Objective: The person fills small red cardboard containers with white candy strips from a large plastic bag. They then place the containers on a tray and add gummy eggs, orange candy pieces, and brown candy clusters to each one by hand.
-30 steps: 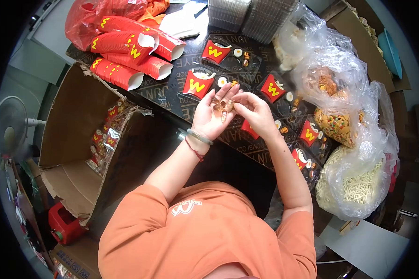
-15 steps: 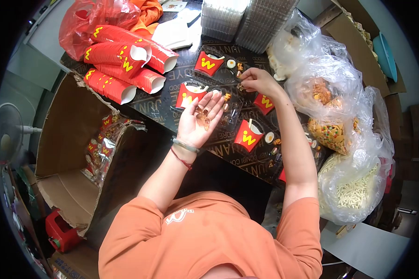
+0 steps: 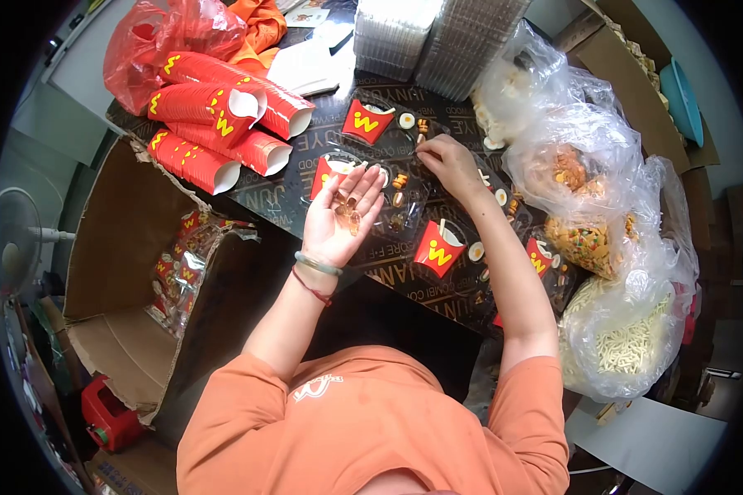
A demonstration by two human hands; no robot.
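1. The dark lettered worktop (image 3: 305, 194) carries clear trays (image 3: 404, 194) with red fry boxes (image 3: 437, 247).
2. Red cartons (image 3: 223, 124) lie far left.
3. Plastic bags (image 3: 603, 214) line the right.
4. Stacked clear lids (image 3: 437, 33) stand far.

Red paper cups (image 3: 223, 124) lie stacked on the dark worktop (image 3: 289, 194); a big open cardboard box (image 3: 132, 239) stands left; clear bags of noodles (image 3: 627, 330) sit right; a white fan (image 3: 16, 235) stands far left.

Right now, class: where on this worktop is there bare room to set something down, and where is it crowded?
One bare strip of dark table lies between the stacked red cartons and the clear trays. Another, narrower, runs along the near edge below the left hand. It is crowded around the right hand and toward the plastic bags.
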